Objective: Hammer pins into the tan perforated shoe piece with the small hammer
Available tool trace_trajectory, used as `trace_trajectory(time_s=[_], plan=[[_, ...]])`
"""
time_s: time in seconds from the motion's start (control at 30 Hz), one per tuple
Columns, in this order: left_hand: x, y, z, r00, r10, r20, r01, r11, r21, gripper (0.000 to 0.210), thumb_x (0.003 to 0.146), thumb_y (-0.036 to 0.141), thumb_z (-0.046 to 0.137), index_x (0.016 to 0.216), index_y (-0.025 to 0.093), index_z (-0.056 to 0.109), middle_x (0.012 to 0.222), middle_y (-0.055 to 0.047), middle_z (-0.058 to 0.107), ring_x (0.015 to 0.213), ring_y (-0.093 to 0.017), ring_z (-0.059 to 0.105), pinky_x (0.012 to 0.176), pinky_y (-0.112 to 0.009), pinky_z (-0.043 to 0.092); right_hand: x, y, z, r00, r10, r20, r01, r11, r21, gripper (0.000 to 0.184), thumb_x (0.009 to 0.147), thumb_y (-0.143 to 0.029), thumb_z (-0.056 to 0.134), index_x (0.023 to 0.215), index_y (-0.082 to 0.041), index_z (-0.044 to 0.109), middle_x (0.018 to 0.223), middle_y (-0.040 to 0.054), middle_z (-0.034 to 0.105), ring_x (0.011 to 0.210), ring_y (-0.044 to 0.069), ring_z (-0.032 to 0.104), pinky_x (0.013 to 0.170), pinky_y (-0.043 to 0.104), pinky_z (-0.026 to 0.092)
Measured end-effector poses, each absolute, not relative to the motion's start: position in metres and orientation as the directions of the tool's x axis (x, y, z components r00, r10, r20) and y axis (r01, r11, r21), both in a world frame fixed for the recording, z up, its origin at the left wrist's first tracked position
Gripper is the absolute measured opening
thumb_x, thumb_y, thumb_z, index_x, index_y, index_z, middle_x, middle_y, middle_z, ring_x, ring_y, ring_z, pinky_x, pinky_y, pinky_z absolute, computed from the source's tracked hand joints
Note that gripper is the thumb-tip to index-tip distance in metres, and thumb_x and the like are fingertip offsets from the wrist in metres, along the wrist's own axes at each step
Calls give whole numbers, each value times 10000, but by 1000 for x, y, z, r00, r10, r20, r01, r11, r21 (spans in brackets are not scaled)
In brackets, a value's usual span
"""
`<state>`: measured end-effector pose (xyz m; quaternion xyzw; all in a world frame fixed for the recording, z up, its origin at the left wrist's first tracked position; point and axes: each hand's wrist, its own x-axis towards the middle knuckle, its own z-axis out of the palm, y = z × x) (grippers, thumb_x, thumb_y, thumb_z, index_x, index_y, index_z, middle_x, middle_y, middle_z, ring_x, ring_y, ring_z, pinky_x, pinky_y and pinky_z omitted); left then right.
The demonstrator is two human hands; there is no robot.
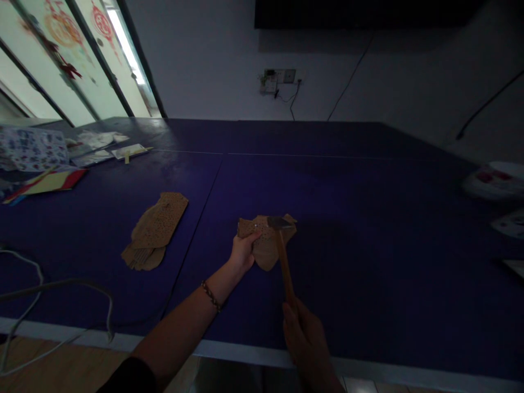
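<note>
My right hand (305, 335) is closed round the lower end of a wooden-handled hammer (284, 262). Its dark metal head lies over a brown piece, apparently cardboard (266, 252), marked with small dark dots; whether they touch I cannot tell. On the left edge of that piece, my left hand (243, 252) grips with the thumb on top and the other fingers mostly hidden. A small shiny spot, perhaps a nail or pin, shows by the thumb tip. Farther left lies a second brown dotted piece (159, 226), layered, with a ridged strip at its lower end.
The dark blue table (360, 284) has a pale front edge. Grey cables (73, 282) loop over its left front corner. Coloured sheets (49, 183), a patterned box (35, 147) and plastic packets (98, 142) lie at the back left. A whitish container (497, 180) stands at the right.
</note>
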<state>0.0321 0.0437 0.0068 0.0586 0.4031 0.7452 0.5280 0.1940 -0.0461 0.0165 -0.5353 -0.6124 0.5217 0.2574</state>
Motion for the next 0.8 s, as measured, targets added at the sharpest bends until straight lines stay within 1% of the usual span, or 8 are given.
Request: trace_trajectory(time_s=[0.07, 0.17, 0.27, 0.37, 0.43, 0.6, 0.7, 0.8], plan=[[33, 43, 7, -439, 830, -344, -739, -116, 663, 296, 525, 67, 682, 808, 130, 624, 795, -69, 687, 748, -213, 643, 785, -368, 479, 196, -39, 27, -236, 956, -172, 460, -46, -887, 355, 729, -528, 429, 626, -192, 475, 413, -62, 368, 365, 89, 345, 375, 223, 241], [35, 41, 8, -462, 820, -337, -728, -134, 672, 317, 514, 72, 690, 815, 130, 615, 809, -77, 685, 772, -224, 640, 785, -377, 476, 194, -17, 47, -131, 991, -4, 580, 73, -811, 286, 713, -462, 482, 590, -207, 451, 431, -48, 415, 388, 98, 376, 403, 232, 266], [39, 38, 13, -510, 802, -311, -693, -169, 701, 344, 505, 82, 701, 832, 131, 607, 822, -83, 682, 802, -233, 634, 781, -371, 473, 181, 10, 62, -95, 989, 117, 597, 151, -788, 275, 647, -433, 576, 574, -204, 442, 455, -49, 435, 415, 99, 393, 424, 229, 288], [42, 34, 18, -539, 798, -268, -652, -194, 733, 311, 509, 106, 706, 802, 129, 607, 807, -74, 679, 780, -226, 635, 766, -359, 475, 160, 32, 68, -99, 979, 176, 522, 202, -828, 271, 611, -432, 611, 625, -182, 506, 466, -51, 454, 417, 102, 410, 434, 228, 312], [44, 32, 20, -551, 800, -238, -627, -208, 750, 285, 508, 122, 711, 773, 130, 608, 790, -68, 678, 756, -223, 636, 748, -353, 478, 147, 40, 67, -94, 972, 214, 500, 232, -834, 281, 616, -432, 609, 683, -165, 553, 473, -44, 480, 430, 114, 439, 452, 234, 335], [46, 31, 24, -557, 799, -228, -613, -209, 762, 321, 496, 144, 725, 797, 129, 613, 810, -81, 678, 760, -227, 636, 740, -347, 478, 131, 50, 61, -42, 952, 303, 540, 277, -795, 317, 647, -424, 587, 766, -131, 601, 609, 37, 603, 560, 174, 551, 542, 267, 395], [47, 30, 26, -554, 799, -232, -621, -211, 755, 330, 494, 144, 727, 805, 127, 617, 816, -80, 679, 743, -215, 636, 740, -342, 479, 131, 55, 56, -43, 942, 333, 570, 297, -766, 294, 675, -401, 566, 775, -127, 609, 658, 70, 630, 613, 198, 581, 565, 278, 407], [49, 30, 28, -551, 802, -231, -624, -213, 752, 329, 484, 143, 734, 793, 125, 622, 808, -72, 681, 710, -197, 634, 738, -336, 479, 131, 60, 49, -47, 942, 331, 575, 297, -762, 257, 698, -374, 543, 767, -137, 612, 664, 75, 640, 621, 202, 596, 565, 278, 413]])
